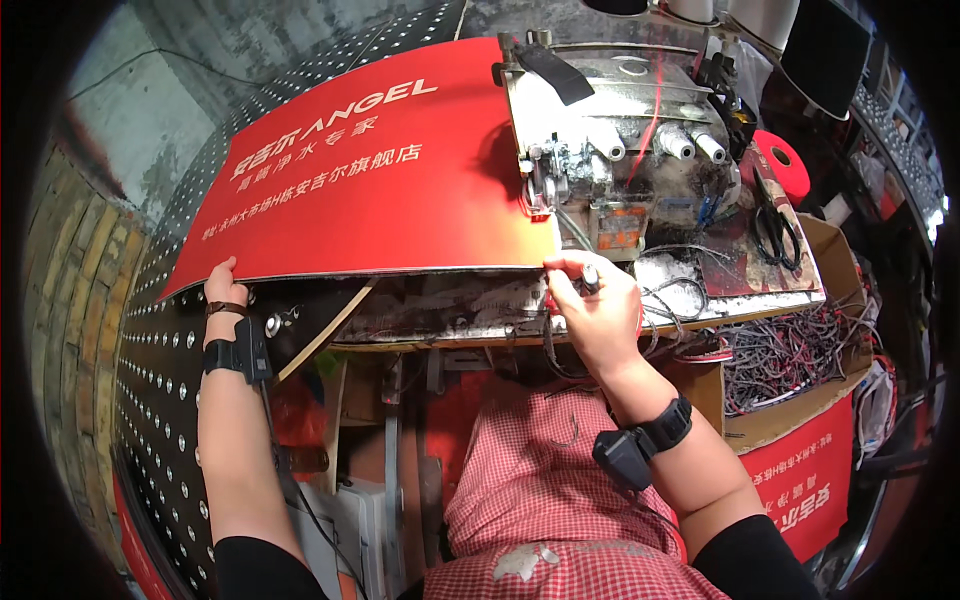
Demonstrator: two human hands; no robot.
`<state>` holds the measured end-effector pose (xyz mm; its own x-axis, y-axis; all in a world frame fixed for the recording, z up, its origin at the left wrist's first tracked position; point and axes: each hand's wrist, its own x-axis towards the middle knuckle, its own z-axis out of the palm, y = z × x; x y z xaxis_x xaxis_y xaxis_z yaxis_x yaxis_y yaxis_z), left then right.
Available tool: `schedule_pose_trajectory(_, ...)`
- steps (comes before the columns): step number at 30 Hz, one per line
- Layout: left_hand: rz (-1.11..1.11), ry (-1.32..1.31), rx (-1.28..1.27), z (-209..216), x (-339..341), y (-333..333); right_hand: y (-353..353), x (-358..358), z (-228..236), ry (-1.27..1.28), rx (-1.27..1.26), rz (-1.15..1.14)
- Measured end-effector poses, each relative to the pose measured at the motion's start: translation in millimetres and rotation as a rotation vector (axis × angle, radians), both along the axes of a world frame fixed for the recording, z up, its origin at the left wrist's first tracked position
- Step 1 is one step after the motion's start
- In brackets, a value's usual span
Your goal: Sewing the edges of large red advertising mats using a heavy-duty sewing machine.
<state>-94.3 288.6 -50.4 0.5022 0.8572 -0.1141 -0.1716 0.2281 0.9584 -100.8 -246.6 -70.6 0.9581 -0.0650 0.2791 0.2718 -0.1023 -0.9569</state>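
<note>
Red sheet [370, 195] held beside the machine [640, 95]
Left hand's [226, 290] fingers clamp its near edge, right hand's [603, 312] pinch its corner; even tension should keep it flat.

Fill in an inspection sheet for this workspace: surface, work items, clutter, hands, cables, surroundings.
Surface: table worn and stained along its front edge.
Work items: red sheet with white lettering, laid out to the left of the machine; whether they touch is unclear.
Clutter: scissors and red roll right of the machine; open box full of dark and red strands, kind unclear.
Hands: left hand holds the sheet's near left edge; right hand pinches its near right corner, with a dark tool in the fingers.
Cables: loose tangle in front of the machine.
Surroundings: brick wall and studded dark panel at left.
</note>
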Motion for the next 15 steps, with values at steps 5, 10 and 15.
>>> schedule_pose_trajectory(5,0.129,0.042,0.131,6,23,22,8,7,17,-0.094,-0.334,-0.110)
schedule_pose_trajectory(10,0.200,0.139,0.404,40,21,-13,8,-1,13,-0.180,-0.320,-0.088)
schedule_pose_trajectory(15,0.076,-0.018,1.120,79,-79,-128,15,-24,53,-0.475,-0.351,0.036)
